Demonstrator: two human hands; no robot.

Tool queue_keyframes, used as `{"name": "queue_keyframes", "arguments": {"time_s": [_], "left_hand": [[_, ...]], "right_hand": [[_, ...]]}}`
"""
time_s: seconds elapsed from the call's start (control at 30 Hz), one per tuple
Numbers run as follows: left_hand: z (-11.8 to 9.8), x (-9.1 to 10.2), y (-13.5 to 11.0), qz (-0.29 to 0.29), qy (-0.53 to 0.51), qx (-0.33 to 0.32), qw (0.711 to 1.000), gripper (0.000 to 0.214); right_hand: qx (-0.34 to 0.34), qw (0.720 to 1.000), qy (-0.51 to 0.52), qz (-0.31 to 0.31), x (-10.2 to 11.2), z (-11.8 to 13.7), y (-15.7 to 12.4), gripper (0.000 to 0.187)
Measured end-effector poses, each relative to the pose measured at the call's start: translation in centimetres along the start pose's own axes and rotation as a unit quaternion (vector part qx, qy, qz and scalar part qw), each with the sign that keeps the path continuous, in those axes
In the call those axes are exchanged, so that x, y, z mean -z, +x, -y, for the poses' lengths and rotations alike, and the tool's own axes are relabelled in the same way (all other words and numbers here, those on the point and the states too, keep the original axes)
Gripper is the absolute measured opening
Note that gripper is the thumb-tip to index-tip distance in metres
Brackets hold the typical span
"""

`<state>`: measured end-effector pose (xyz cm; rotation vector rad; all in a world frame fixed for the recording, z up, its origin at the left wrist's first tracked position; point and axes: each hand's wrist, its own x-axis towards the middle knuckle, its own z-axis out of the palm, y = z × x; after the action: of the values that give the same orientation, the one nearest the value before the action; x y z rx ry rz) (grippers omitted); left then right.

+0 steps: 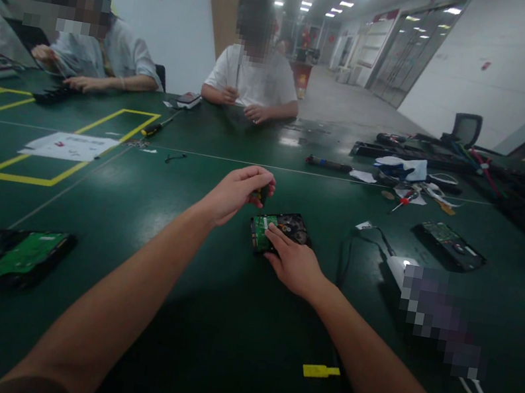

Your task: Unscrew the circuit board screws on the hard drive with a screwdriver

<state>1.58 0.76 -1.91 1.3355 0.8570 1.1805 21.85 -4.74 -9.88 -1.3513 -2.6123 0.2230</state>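
Note:
A hard drive [295, 227] lies on the green table in front of me, its green circuit board facing up. My right hand [294, 265] holds it from the near side, with fingers on the board and the thumb by the near edge. Just above its far left corner, my left hand [245, 194] is closed around a screwdriver [258, 196] with a black and yellow handle. The fingers hide most of the screwdriver, and I cannot tell whether its tip touches the drive.
Other hard drives lie at left [26, 254] and right [453, 246]. A cabled device [402, 267] and a yellow tag [320, 371] are nearby. Farther back are a paper sheet [69, 146], a screwdriver [153, 129], a red-handled screwdriver [408, 197] and seated people [256, 81].

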Motion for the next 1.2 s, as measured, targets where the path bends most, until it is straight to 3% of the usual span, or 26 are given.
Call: {"name": "queue_keyframes", "arguments": {"time_s": [0.3,0.57,0.8,1.0,1.2], "left_hand": [[0.01,0.1,0.01,-0.005,0.039,-0.003,0.999,0.02],[-0.29,-0.07,-0.18,0.006,-0.022,0.031,0.999,0.018],[-0.41,0.16,-0.03,-0.015,0.037,0.008,0.999,0.017],[-0.55,0.16,-0.11,0.021,-0.022,0.043,0.999,0.019],[-0.21,0.18,-0.05,0.033,-0.057,0.026,0.997,0.019]], "right_hand": [[-0.003,1.0,0.001,0.003,-0.11,-0.08,0.06,0.055],[-0.004,1.0,-0.003,0.006,-0.02,0.01,0.05,0.055],[-0.01,1.0,-0.008,0.008,0.06,0.09,0.02,0.055],[-0.003,1.0,-0.017,-0.001,-0.04,0.04,-0.02,0.054],[0.003,1.0,-0.016,0.001,0.19,0.15,0.02,0.054]]}}
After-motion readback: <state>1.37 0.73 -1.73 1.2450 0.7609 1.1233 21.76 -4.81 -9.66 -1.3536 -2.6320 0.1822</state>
